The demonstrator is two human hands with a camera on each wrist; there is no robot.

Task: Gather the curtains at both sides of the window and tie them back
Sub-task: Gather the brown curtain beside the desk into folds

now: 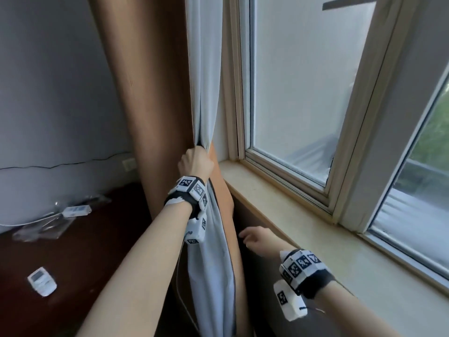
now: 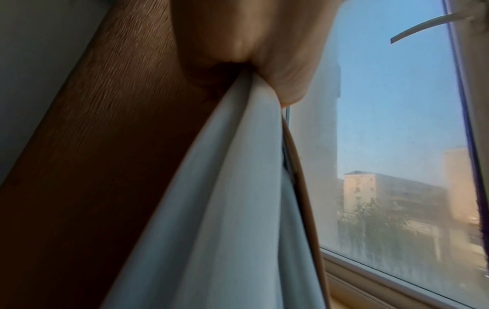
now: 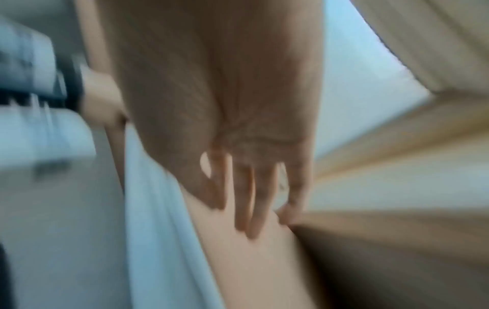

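Observation:
A brown curtain with a pale white lining hangs at the window's left side. My left hand grips the gathered lining and brown fabric in a bunch at sill height; in the left wrist view its fingers pinch the white folds. Lower down, my right hand reaches with straight fingers toward the curtain's tan edge below the sill. In the blurred right wrist view its fingers lie against the tan fabric. No tieback shows.
A beige window sill runs along the right, under the framed window. On the left stands a dark wooden surface with a white remote, a small white box and a cable.

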